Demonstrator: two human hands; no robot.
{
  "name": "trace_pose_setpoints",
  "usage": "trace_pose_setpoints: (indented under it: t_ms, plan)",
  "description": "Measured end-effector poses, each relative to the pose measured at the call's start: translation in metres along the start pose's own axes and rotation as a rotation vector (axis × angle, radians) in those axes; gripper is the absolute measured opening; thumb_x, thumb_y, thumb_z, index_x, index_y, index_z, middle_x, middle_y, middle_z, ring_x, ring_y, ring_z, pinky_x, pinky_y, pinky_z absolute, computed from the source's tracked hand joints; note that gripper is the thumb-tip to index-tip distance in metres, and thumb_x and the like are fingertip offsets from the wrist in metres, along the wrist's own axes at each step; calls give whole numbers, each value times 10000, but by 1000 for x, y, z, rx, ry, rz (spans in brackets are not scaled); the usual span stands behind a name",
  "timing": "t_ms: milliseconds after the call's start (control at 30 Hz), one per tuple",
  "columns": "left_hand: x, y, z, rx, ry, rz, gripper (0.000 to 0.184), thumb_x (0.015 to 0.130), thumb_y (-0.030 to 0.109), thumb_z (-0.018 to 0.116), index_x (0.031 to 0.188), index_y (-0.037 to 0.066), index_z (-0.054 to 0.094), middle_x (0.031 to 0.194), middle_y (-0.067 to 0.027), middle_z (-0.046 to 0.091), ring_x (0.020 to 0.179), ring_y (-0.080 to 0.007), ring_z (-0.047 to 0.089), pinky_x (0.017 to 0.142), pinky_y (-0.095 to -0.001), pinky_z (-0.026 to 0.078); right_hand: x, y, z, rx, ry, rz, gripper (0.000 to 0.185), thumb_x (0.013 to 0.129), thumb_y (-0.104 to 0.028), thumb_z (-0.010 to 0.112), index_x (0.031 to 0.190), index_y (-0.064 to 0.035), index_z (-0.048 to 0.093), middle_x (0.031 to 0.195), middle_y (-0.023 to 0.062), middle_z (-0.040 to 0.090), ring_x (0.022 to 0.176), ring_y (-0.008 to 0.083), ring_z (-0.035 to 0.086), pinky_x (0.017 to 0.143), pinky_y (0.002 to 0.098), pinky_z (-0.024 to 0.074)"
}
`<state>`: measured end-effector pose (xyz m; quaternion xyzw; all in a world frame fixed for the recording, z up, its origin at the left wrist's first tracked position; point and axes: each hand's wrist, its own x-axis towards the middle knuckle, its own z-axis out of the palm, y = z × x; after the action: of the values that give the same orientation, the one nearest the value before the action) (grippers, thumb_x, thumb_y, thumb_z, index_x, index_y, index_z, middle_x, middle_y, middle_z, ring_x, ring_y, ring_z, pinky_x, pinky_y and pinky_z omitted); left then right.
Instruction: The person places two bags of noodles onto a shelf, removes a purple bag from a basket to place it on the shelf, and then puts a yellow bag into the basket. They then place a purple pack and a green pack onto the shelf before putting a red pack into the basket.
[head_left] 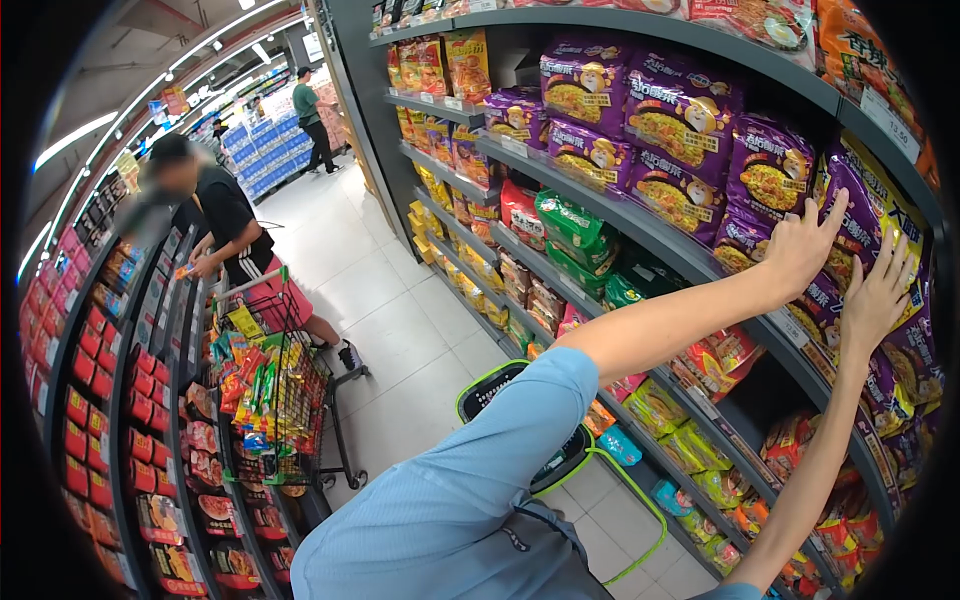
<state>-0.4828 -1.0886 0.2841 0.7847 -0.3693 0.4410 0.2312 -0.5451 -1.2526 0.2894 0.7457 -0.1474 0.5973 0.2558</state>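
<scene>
Both my hands are at the right end of a shelf of purple noodle multipacks [672, 110]. My left hand [806, 250] has its index finger stretched out over a purple pack [850, 190], other fingers partly bent. Just below and right, my right hand [878, 292] lies with fingers spread against a purple and yellow noodle pack [908, 215]. The fingers look to be touching the packs. Neither hand grips anything that I can see. Part of the packs behind the hands is hidden.
A green-rimmed black shopping basket [490, 390] with a green handle is on the floor below my arm. At the left, a person [225, 210] stands beside a loaded shopping cart [275, 390]. Another person [310, 115] is farther down the aisle. A price-tagged shelf edge [640, 225] runs under the packs.
</scene>
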Motion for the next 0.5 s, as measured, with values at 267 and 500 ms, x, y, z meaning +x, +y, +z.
trace_pose_setpoints:
  t_ms: [267, 500]
  plan:
    - [-52, 13, -22, -172, 15, 15, 836, 703, -34, 600, 1450, 11, 226, 1251, -321, 387, 876, -396, 598, 551, -415, 524, -10, -1, -4, -22, 51, 8, 618, 925, -337, 562, 1472, -207, 306, 1464, 69, 382, 1328, 287, 377, 984, 508, 390]
    - [-117, 19, -47, -311, -257, 48, 780, 733, 19, 643, 1423, 19, 280, 1230, -265, 415, 903, -354, 589, 574, -398, 533, -11, 0, 1, -71, 137, -71, 462, 934, -317, 564, 1335, -106, 476, 1197, 127, 594, 1068, 287, 584, 859, 390, 461]
